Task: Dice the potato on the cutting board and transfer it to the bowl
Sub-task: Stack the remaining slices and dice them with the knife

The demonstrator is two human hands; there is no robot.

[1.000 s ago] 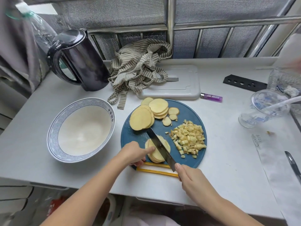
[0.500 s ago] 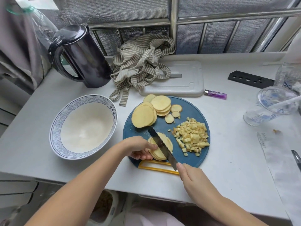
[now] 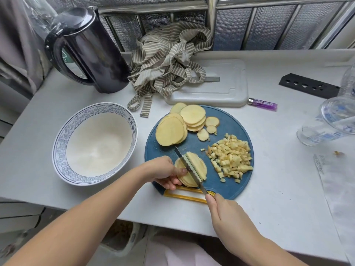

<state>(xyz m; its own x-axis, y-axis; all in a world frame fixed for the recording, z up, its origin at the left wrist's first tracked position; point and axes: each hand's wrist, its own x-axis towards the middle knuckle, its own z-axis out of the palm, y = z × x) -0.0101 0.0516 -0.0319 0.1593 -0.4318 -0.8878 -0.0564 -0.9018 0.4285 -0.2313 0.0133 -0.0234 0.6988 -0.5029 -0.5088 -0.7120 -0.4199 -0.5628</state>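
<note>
The potato lies wholly on the round blue cutting board, and none of it has been moved to the bowl, which stands just left of the board with nothing visible inside. By this view the task is judged to be less than half done. One diced pile is heaped on the right of the board, while most of the potato remains as round slices. One near stack is under the knife. It is held by the left hand, whose fingers are curled against its left edge. The knife handle is gripped by the right hand, with the blade set across the top of that stack. Two more stacks are waiting at the far side: a large stack and a smaller stack beside it. Three small loose rounds are counted next to them, and what may be one further slice is half hidden behind the stacks. The slices within each stack cannot be counted reliably, since only their edges show. In all, one bowl, one blue board, one knife, one pile of dice and three stacks are seen. The rest of the dicing and the whole of the transfer are left to be done.
</note>
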